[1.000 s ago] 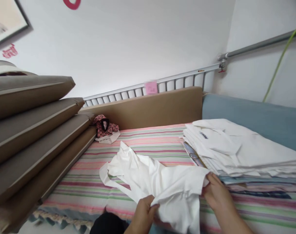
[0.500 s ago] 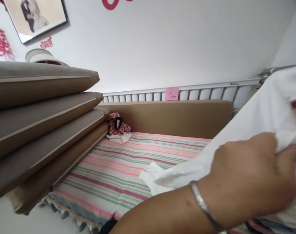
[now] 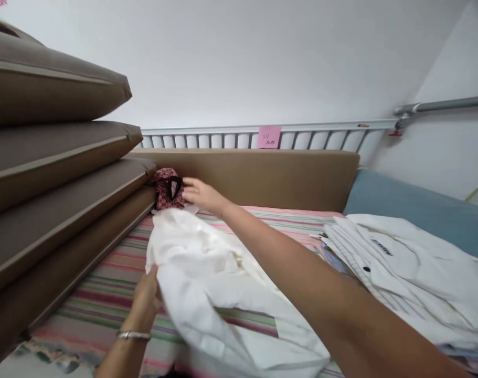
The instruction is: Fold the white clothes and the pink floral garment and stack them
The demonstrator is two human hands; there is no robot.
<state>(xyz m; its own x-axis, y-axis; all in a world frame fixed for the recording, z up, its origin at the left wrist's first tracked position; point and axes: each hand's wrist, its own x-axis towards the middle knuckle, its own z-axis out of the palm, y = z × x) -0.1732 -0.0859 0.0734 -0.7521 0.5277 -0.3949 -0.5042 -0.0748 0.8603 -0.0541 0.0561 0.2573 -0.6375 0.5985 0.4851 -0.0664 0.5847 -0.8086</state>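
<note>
A white garment (image 3: 207, 268) lies spread and rumpled over the striped bed sheet (image 3: 105, 287), with long sleeve- or leg-like parts running toward the lower right. My left hand (image 3: 147, 291), a silver bangle at its wrist, pinches the garment's left edge. Farther up, my right hand (image 3: 201, 194) reaches across the garment with fingers stretched out and slightly blurred, holding nothing. Its fingertips are close to a pink floral cloth (image 3: 167, 185) with black trim; whether they touch it I cannot tell.
Thick brown cushions (image 3: 61, 152) are stacked along the left. Folded white clothes (image 3: 404, 268) lie in a pile at right, beside a blue surface (image 3: 420, 207). A brown padded board (image 3: 270, 176) stands at the back before a radiator (image 3: 223, 140) bearing a pink note (image 3: 269, 137).
The white garment has come down from the right and now lies on the bed. My left hand has swung to the left; my right hand has reached out toward the floral cloth.
</note>
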